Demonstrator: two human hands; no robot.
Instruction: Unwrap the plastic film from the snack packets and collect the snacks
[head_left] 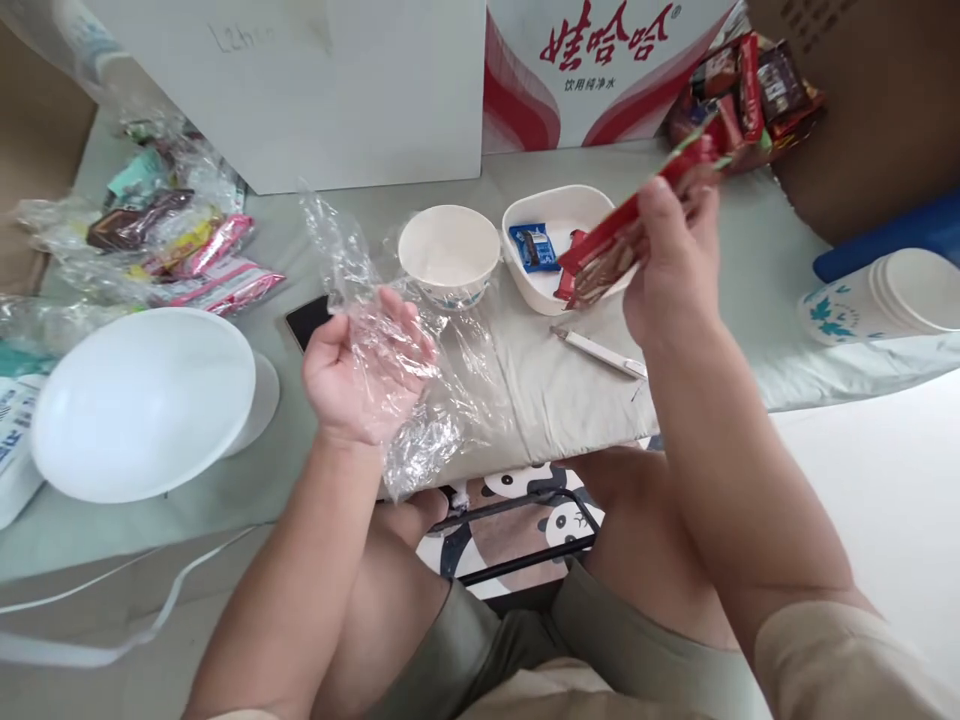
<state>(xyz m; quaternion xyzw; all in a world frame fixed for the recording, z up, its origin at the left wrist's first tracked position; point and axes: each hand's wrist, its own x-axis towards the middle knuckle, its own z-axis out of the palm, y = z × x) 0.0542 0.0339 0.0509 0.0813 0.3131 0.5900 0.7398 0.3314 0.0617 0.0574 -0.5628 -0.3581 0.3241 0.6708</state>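
Note:
My left hand (371, 375) is palm up with loosely curled fingers, holding a crinkled clear plastic bag (424, 440) that drapes across the palm and down to the table edge. Over the white bowl my right hand (679, 245) pinches a long red snack packet (611, 250) between thumb and fingers, tilted down to the left. The white bowl (581, 205) contains a small blue packet (534, 247) and a small red packet (568, 288). A white paper cup (450, 250) stands upright between my hands. A white pen-like cutter (600, 352) lies in front of the bowl.
Wrapped snacks (180, 235) in clear plastic lie at left, behind a white round-topped object (142, 405). A dark phone (307, 322) lies near my left hand. White boxes (360, 90) line the back. More red packets (750, 90) and stacked paper cups (862, 300) are at right.

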